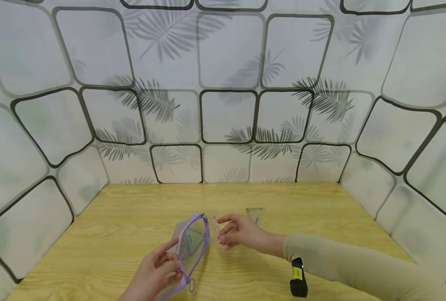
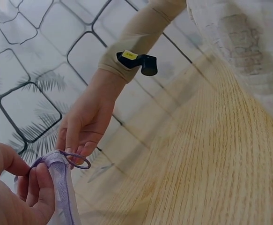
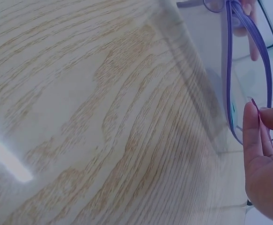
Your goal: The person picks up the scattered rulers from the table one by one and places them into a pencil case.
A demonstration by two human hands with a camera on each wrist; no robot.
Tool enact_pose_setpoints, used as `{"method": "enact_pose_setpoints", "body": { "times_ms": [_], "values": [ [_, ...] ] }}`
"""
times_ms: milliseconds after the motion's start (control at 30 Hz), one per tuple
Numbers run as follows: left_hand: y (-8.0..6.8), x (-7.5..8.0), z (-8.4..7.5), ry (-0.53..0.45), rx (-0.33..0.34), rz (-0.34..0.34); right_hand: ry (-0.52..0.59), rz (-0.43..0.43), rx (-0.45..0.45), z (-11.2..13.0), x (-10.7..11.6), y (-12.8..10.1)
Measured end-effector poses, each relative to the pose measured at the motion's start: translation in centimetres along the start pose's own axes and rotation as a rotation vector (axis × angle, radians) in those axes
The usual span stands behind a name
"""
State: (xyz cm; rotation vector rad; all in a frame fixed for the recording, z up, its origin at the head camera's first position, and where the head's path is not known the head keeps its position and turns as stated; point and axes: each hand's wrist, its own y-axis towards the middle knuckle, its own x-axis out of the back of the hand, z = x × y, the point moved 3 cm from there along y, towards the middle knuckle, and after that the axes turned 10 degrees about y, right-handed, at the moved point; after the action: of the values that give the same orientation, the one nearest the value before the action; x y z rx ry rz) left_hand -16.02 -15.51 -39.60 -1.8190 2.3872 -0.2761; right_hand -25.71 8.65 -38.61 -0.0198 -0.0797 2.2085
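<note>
My left hand (image 1: pixel 157 267) grips the rim of a translucent zip pouch (image 1: pixel 183 230) with purple edging, its mouth spread wide. Through the opening shows a greenish clear set square (image 1: pixel 191 244) inside. A purple loop (image 2: pixel 77 160) hangs at the zip end. Just right of the mouth, my right hand (image 1: pixel 239 232) pinches a thin clear plastic piece (image 1: pixel 216 230) between thumb and fingers. In the right wrist view that piece shows edge-on as a reddish line (image 3: pixel 255 106). Behind the right hand lies a small clear set square (image 1: pixel 255 214) on the table.
The wood-grain table (image 1: pixel 133 217) is bounded by patterned curtains (image 1: pixel 226 117) at the back and both sides. A black device with a yellow label (image 1: pixel 298 276) sits on the right wrist over the beige sleeve (image 1: pixel 328 253).
</note>
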Motion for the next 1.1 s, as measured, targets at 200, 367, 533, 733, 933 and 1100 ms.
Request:
{"method": "enact_pose_setpoints", "body": {
  "times_ms": [200, 367, 533, 733, 933, 1100],
  "values": [
    [0.2, -0.2, 0.1, -0.009, 0.013, -0.021, 0.022, 0.013, -0.038, 0.1, -0.6, 0.5],
    [0.2, -0.2, 0.0, -0.012, 0.019, -0.026, 0.033, 0.021, -0.067, 0.1, -1.0, 0.8],
    [0.2, -0.2, -0.1, -0.002, 0.019, -0.029, 0.030, 0.023, -0.079, 0.2, -1.5, 1.2],
    [0.2, -0.2, -0.2, 0.011, 0.026, -0.046, 0.031, 0.013, -0.078, 0.4, -2.2, 1.6],
    [0.3, -0.3, -0.2, 0.013, 0.028, -0.044, 0.031, 0.026, -0.074, 0.3, -2.3, 2.0],
    [0.2, -0.3, -0.2, 0.022, 0.018, -0.033, 0.035, 0.034, -0.070, 0.5, -2.4, 2.2]
  ]
}}
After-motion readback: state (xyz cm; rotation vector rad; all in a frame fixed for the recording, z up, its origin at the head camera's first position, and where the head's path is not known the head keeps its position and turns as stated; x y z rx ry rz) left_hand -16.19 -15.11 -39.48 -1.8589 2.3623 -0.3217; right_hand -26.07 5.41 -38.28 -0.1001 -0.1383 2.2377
